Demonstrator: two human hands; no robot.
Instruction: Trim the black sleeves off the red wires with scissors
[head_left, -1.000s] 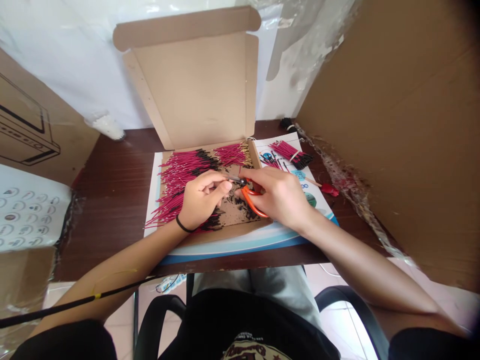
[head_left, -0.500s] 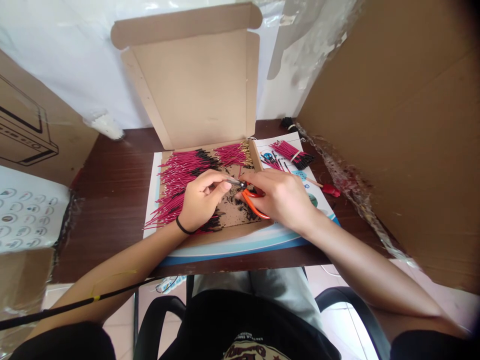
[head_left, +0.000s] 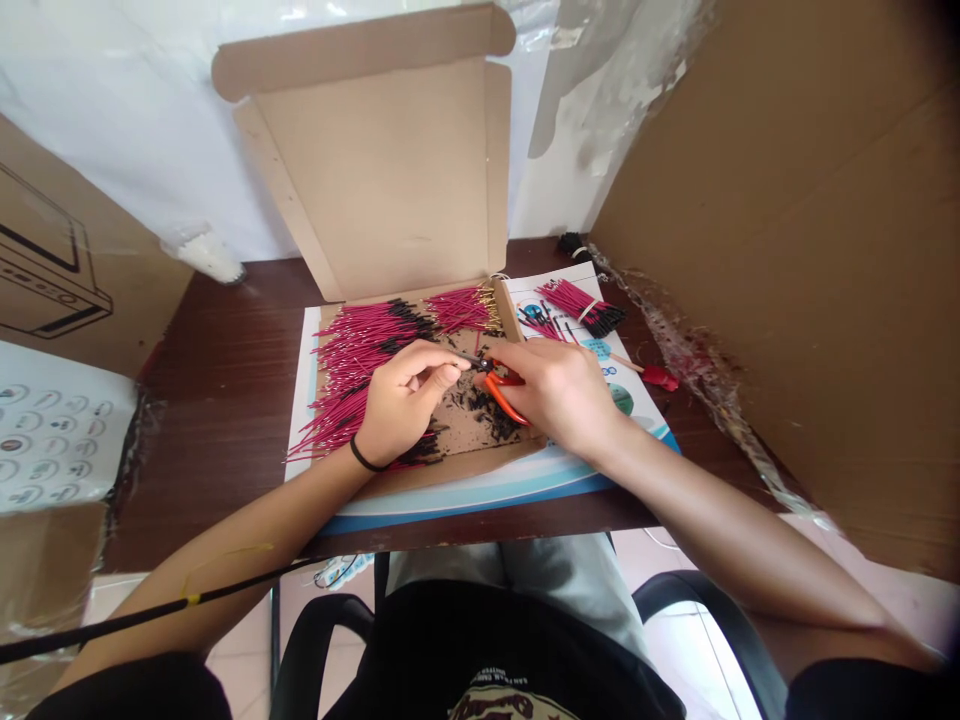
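Left hand [head_left: 405, 405] grip pinched on a thin dark-tipped wire [head_left: 472, 359] — right hand [head_left: 551, 395] grip closed around orange snips [head_left: 504, 395].

White wall [head_left: 135, 130], dark wooden desk [head_left: 210, 470]

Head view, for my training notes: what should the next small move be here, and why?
Probably squeeze the orange-handled snips in the right hand on the wire end pinched by the left hand. Their tip sits right at that end, and the black scraps on the cardboard tray suggest that earlier ends were trimmed the same way.
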